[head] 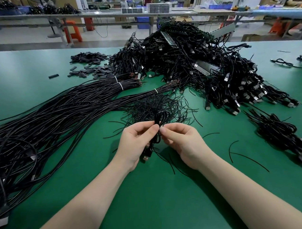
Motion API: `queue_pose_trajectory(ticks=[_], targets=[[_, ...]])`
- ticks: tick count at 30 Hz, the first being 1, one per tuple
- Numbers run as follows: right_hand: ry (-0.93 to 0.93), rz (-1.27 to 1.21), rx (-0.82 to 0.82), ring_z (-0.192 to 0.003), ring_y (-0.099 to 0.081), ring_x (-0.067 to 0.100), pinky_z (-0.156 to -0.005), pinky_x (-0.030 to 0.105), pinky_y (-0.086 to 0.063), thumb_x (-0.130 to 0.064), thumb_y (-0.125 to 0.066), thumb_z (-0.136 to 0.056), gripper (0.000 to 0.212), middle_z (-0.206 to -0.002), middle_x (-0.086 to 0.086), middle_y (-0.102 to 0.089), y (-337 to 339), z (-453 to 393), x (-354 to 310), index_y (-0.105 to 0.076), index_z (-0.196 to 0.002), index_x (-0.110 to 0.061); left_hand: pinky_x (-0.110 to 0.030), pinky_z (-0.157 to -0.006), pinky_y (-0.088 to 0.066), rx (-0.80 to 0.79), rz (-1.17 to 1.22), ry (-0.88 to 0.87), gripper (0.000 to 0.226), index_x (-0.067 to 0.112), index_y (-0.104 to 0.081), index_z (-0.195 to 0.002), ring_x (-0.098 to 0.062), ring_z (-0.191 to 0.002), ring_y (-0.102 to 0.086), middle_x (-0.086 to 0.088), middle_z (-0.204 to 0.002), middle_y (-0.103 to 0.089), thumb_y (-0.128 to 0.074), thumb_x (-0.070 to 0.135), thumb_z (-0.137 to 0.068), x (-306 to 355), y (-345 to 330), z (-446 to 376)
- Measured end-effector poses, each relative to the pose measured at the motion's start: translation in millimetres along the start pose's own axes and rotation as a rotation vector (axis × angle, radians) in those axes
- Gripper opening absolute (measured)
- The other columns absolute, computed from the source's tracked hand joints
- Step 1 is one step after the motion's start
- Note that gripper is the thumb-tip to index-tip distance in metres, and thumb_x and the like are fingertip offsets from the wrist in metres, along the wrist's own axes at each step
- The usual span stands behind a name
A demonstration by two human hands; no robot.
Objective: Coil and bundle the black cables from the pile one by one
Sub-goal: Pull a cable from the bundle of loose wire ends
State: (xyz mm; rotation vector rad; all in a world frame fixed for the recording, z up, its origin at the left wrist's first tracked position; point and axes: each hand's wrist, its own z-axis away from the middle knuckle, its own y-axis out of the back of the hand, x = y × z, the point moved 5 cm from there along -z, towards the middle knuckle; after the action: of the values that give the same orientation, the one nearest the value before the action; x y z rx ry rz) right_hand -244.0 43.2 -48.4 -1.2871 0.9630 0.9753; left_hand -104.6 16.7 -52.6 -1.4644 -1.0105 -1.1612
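Both hands meet over the green counter point(152, 202): the left hand point(136, 143) and right hand point(182, 144) each have fingers curled, pinching a coiled black USB cable point(159, 126), its plug hanging below the left grip. Just beyond the grip lies a heap of thin black ties point(156, 105). Left of it stretch long cable bundles point(49, 117); beyond and right rises the cable pile point(196, 58)
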Motion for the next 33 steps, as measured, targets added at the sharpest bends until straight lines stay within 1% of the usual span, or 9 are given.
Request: queue_pose_trajectory(ticks=[5,8,10,14,16,19,24,27,33], targets=[[0.668,0.776,0.184,-0.071,-0.060,0.005,-0.069,0.015,-0.046,-0.009,-0.073,-0.083,0.006,-0.074,-0.008,-0.068,-3.0,14.1,-27.6,-0.072,-0.079,-0.014,-0.016,-0.043,-0.039,-0.001,0.019,0.033,0.016,0.019,-0.078,-0.079,-0.008,-0.055,-0.056,0.003,-0.065,-0.068,-0.074,0.032,-0.069,-0.8,0.3,-0.1],[1.065,1.068,0.239,-0.073,-0.060,0.021,-0.073,0.023,-0.046,-0.001,-0.071,-0.081,0.002,-0.077,0.005,-0.068,-12.7,27.5,-30.4,-0.072,-0.081,-0.001,-0.026,-0.058,-0.043,-0.051,0.034,0.039,0.017,0.022,-0.080,-0.078,-0.014,-0.059,-0.059,-0.003,-0.068,-0.070,-0.075,0.035,-0.069,0.1,-1.3,1.3],[1.168,1.118,0.250,-0.071,-0.060,0.027,-0.073,0.027,-0.046,0.003,-0.072,-0.080,0.003,-0.078,0.009,-0.067,-14.4,29.0,-28.8,-0.073,-0.083,0.002,-0.032,-0.066,-0.045,-0.071,0.049,0.047,0.018,0.022,-0.080,-0.079,-0.015,-0.063,-0.062,-0.003,-0.071,-0.071,-0.075,0.036,-0.069,0.1,-2.0,1.7],[0.991,0.967,0.270,-0.083,-0.063,0.015,-0.080,0.022,-0.048,-0.010,-0.068,-0.086,0.010,-0.088,-0.006,-0.070,-9.1,26.0,-25.5,-0.074,-0.094,-0.011,-0.020,-0.054,-0.049,-0.081,0.060,0.045,0.016,0.024,-0.079,-0.082,-0.008,-0.063,-0.065,0.002,-0.073,-0.073,-0.069,0.033,-0.075,3.0,-4.3,4.2],[0.771,0.791,0.246,-0.085,-0.064,0.002,-0.079,0.016,-0.048,-0.021,-0.062,-0.090,0.013,-0.086,-0.022,-0.068,-6.5,22.2,-23.7,-0.069,-0.095,-0.031,-0.020,-0.054,-0.050,-0.074,0.072,0.044,0.018,0.025,-0.079,-0.086,-0.010,-0.070,-0.067,-0.001,-0.082,-0.075,-0.068,0.034,-0.075,3.8,-4.1,5.1],[0.588,0.634,0.199,-0.084,-0.066,-0.001,-0.075,0.012,-0.048,-0.030,-0.059,-0.090,0.014,-0.089,-0.024,-0.070,-3.7,15.3,-20.7,-0.064,-0.089,-0.042,-0.025,-0.062,-0.055,-0.107,0.075,0.030,0.020,0.026,-0.079,-0.092,-0.015,-0.080,-0.069,-0.003,-0.092,-0.076,-0.066,0.032,-0.078,4.6,-6.7,6.0],[0.570,0.637,0.173,-0.082,-0.066,-0.001,-0.073,0.010,-0.047,-0.028,-0.062,-0.088,0.017,-0.089,-0.025,-0.070,-3.9,13.0,-18.7,-0.065,-0.088,-0.045,-0.022,-0.062,-0.052,-0.140,0.055,0.010,0.020,0.030,-0.079,-0.092,-0.015,-0.084,-0.069,-0.002,-0.091,-0.075,-0.072,0.042,-0.078,7.2,-8.8,7.1],[0.592,0.673,0.184,-0.076,-0.065,0.004,-0.071,0.014,-0.049,-0.029,-0.063,-0.086,0.015,-0.084,-0.022,-0.070,-3.0,12.4,-18.2,-0.066,-0.087,-0.044,-0.020,-0.059,-0.051,-0.133,-0.004,-0.013,0.017,0.034,-0.078,-0.091,-0.011,-0.078,-0.069,0.001,-0.088,-0.076,-0.073,0.033,-0.076,7.4,-8.3,5.8],[0.633,0.763,0.215,-0.073,-0.064,0.006,-0.071,0.020,-0.050,-0.027,-0.064,-0.085,0.012,-0.077,-0.016,-0.069,-1.0,13.3,-17.4,-0.075,-0.090,-0.022,-0.020,-0.057,-0.052,-0.109,-0.016,-0.032,0.021,0.030,-0.077,-0.088,-0.006,-0.069,-0.068,0.004,-0.079,-0.074,-0.076,0.044,-0.072,5.1,-6.6,3.6]])
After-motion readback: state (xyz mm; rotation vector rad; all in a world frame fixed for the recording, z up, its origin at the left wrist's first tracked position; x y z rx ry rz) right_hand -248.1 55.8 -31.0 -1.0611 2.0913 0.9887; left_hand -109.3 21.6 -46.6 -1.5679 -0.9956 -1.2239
